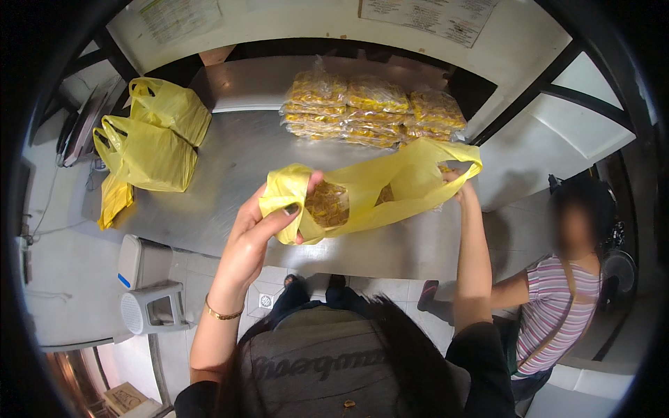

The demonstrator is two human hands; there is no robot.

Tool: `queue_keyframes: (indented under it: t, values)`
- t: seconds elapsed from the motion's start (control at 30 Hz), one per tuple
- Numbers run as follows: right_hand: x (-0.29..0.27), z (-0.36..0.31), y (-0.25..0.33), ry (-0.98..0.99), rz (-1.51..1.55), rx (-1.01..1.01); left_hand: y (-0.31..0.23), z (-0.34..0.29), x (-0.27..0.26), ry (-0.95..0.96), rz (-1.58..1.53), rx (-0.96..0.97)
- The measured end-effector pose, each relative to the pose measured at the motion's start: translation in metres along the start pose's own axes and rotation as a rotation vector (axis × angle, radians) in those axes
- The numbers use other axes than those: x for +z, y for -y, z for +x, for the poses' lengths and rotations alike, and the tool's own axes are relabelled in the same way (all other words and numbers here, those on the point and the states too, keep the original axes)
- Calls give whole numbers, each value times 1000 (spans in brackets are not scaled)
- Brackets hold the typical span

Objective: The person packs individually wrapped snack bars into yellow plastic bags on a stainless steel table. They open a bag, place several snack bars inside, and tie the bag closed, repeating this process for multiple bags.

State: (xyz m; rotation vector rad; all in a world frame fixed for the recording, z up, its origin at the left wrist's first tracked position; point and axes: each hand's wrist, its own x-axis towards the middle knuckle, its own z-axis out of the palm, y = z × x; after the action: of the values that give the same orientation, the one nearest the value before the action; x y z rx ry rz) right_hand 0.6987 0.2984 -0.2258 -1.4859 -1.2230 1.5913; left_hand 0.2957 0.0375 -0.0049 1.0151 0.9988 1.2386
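I stretch a yellow plastic bag (416, 187) between my hands over the near part of a metal table. My left hand (261, 217) grips one end of the bag, its thumb over the plastic and fingers on both sides. At the other end, my right hand (458, 182) is closed at the handle loop, partly covered by the plastic. Through the bag's opening shows a clear-wrapped pack of yellow-brown food pieces (327, 205); how much more the bag holds is hidden. Just beyond it, similar clear packs (376, 104) are stacked in rows.
Two filled yellow bags (155, 157) stand on the metal table (237, 153) at the left, with a flat yellow bundle (115, 200) beside them. A grey stool (152, 308) and a white bin (143, 261) are on the floor left. A person in a striped shirt (561, 306) stands close at right.
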Motion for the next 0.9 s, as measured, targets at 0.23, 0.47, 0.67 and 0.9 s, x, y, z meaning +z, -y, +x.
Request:
queue_keyframes:
  t: [0.23, 0.47, 0.67, 0.9]
  values:
    - [-29, -131, 14, -240, 615, -213, 6, -3, -5, 52, 152, 26]
    - [40, -266, 175, -290, 576, -470, 9, 10, -17, 84, 319, 82]
    - [181, -229, 181, 42, 315, 33, 17, 9, -35, 56, 344, 204]
    - [246, -128, 60, 8, 371, 171, 31, 12, -41, 85, 464, 334]
